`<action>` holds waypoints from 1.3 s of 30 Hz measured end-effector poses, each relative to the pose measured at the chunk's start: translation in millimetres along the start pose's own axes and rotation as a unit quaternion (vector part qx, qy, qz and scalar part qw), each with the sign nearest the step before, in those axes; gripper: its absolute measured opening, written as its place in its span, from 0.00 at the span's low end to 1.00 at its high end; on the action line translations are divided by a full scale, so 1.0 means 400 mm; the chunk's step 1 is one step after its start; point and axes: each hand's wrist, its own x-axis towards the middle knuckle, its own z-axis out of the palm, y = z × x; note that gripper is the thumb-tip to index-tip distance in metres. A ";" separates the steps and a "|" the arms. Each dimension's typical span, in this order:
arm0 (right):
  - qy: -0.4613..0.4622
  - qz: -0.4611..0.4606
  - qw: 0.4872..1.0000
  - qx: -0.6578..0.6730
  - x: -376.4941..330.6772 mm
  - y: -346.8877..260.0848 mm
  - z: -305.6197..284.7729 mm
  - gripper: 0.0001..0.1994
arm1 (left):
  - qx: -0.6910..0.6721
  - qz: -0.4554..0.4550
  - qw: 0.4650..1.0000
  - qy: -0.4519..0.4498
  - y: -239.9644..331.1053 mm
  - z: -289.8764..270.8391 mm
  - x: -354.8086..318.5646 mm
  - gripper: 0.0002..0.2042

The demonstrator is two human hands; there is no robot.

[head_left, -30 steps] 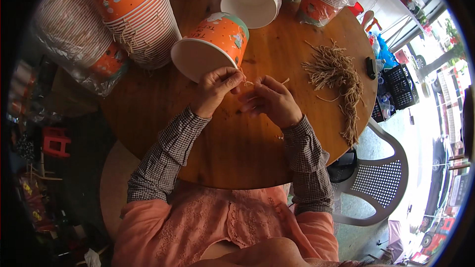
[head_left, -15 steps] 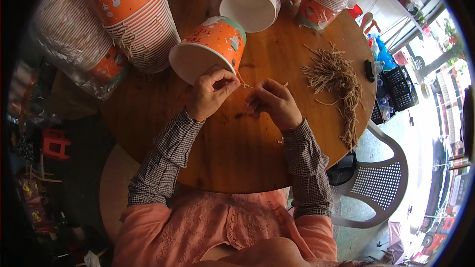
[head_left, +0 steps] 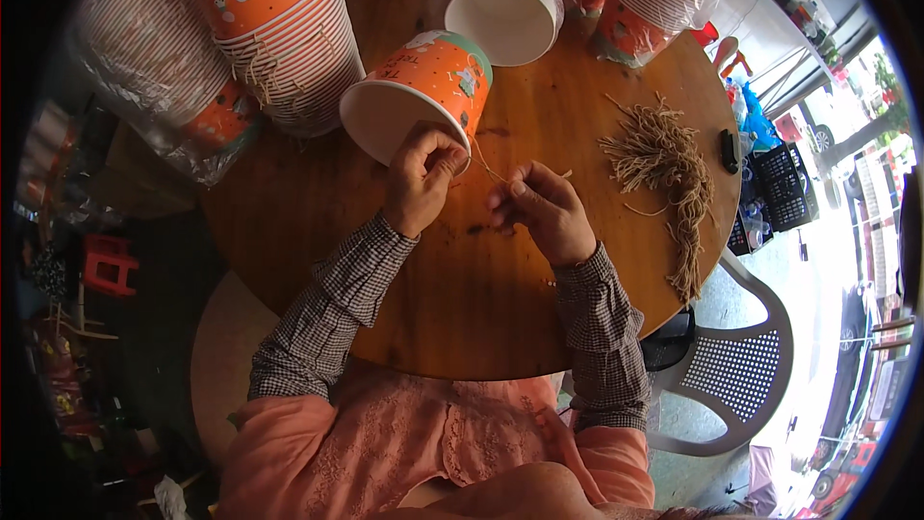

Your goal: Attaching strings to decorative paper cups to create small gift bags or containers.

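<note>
An orange paper bucket [head_left: 433, 72] with a green base and white rim lies on its side, its mouth toward me. My left hand [head_left: 423, 183] is closed at the right lower part of the rim, with fingers reaching just inside the mouth. A thin tan twine [head_left: 489, 168] runs from the bucket's side by the rim to my right hand [head_left: 549, 212]. The right thumb and forefinger pinch the twine, while the other fingers are curled. Exactly how the twine passes through the bucket wall is hidden by my left fingers.
Beside the bucket stands a tall stack of matching buckets [head_left: 298, 48]; bagged stacks [head_left: 159, 67] are at far left and back right. A white bucket mouth [head_left: 502, 17] faces me at the back. A bundle of twine [head_left: 674, 169] lies at right, near a grey plastic chair [head_left: 736, 366].
My left fingers have shifted from the twine onto and inside the rim. The twine between bucket and right hand now runs longer and straighter. The whole view has shifted slightly.
</note>
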 end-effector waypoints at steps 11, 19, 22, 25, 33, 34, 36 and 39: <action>-0.014 -0.054 0.997 -0.044 -0.010 -0.009 -0.009 0.06 | 0.291 0.300 0.908 0.029 0.109 0.007 -0.031 0.18; 0.018 -0.131 0.991 -0.023 0.003 -0.048 0.032 0.05 | 0.315 0.374 0.872 -0.025 0.115 0.012 0.017 0.06; 0.036 -0.177 0.983 -0.037 0.010 -0.136 0.077 0.04 | 0.277 0.353 0.893 -0.024 0.146 0.008 0.054 0.05; 0.074 -0.202 0.976 0.033 0.021 -0.250 0.113 0.04 | 0.248 0.354 0.902 0.007 0.153 -0.008 0.088 0.06; -0.005 -0.247 0.952 0.181 0.011 -0.489 0.135 0.05 | 0.243 0.335 0.910 0.000 0.218 -0.064 0.096 0.05; -0.044 -0.270 0.944 0.187 0.004 -0.505 0.133 0.04 | 0.234 0.351 0.907 0.011 0.245 -0.061 0.101 0.04; -0.052 -0.276 0.949 0.143 0.016 -0.541 0.114 0.03 | 0.242 0.412 0.878 0.025 0.295 -0.062 0.117 0.03; -0.022 -0.273 0.958 0.090 0.017 -0.559 0.137 0.08 | 0.285 0.365 0.887 -0.009 0.328 -0.064 0.110 0.04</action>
